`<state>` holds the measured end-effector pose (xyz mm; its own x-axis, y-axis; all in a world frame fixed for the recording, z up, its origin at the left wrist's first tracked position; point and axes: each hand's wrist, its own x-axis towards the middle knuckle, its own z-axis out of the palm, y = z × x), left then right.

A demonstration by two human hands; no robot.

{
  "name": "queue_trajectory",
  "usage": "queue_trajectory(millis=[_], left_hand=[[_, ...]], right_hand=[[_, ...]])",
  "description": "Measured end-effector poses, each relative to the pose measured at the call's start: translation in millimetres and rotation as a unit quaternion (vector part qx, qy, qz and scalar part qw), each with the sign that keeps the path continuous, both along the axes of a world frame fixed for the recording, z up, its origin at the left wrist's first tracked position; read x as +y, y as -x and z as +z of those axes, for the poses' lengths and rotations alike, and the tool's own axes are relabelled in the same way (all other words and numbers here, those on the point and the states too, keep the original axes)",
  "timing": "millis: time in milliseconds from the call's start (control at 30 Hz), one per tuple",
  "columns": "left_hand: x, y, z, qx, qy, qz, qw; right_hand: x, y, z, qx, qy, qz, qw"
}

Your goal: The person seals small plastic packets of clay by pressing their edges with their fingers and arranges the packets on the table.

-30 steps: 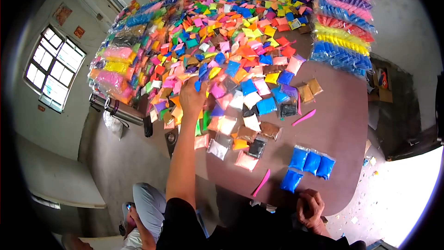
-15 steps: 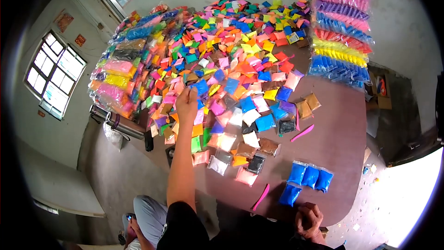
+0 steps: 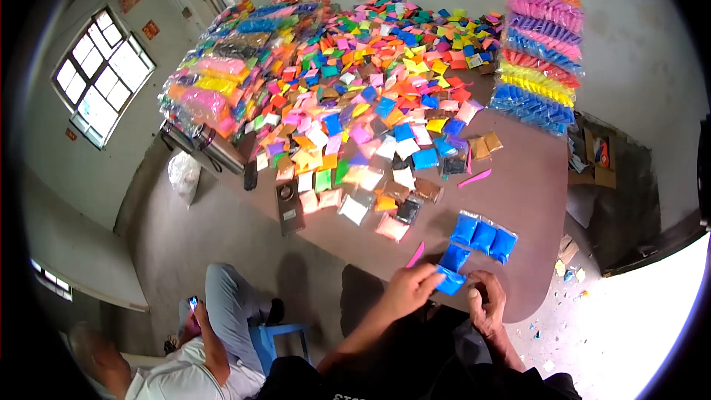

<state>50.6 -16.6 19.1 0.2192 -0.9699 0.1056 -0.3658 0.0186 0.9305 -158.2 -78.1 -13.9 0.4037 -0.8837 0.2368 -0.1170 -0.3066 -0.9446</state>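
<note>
My left hand [image 3: 409, 290] pinches the edge of a blue packet [image 3: 450, 281] near the table's front edge. Just behind that packet lies another blue packet [image 3: 453, 256]. A joined row of three blue packets [image 3: 483, 237] lies farther back and to the right. My right hand [image 3: 486, 302] is beside the held packet, at its right, with fingers curled and nothing seen in them. A pink plastic knife [image 3: 416, 254] lies to the left of the packets, partly hidden by my left hand.
A big heap of colourful packets [image 3: 370, 81] covers the back and left of the table [image 3: 518, 178]. Bagged coloured tools [image 3: 537, 67] stand at back right. Steel flasks [image 3: 218, 150] and a phone [image 3: 289, 207] are at left. A seated person [image 3: 185, 359] holds a phone at lower left.
My left hand has come back from the heap to the front edge, bringing a blue packet beside the others. My right hand has risen slightly towards it. The view has shifted.
</note>
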Motion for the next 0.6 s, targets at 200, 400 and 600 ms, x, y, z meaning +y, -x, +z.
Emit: queue_trajectory(millis=[200,400,600], left_hand=[[30.4,32.8,-6.5,-0.035,0.023,-0.005,0.999],[41.4,34.0,4.8,-0.008,0.013,0.052,0.999],[48.1,29.2,-2.5,-0.022,0.003,0.081,0.996]], right_hand=[[4.9,16.1,7.3,0.043,-0.229,0.171,0.957],[16.2,2.9,-2.8,0.010,-0.223,0.191,0.956],[26.0,-5.3,-6.6,0.007,-0.248,0.190,0.950]])
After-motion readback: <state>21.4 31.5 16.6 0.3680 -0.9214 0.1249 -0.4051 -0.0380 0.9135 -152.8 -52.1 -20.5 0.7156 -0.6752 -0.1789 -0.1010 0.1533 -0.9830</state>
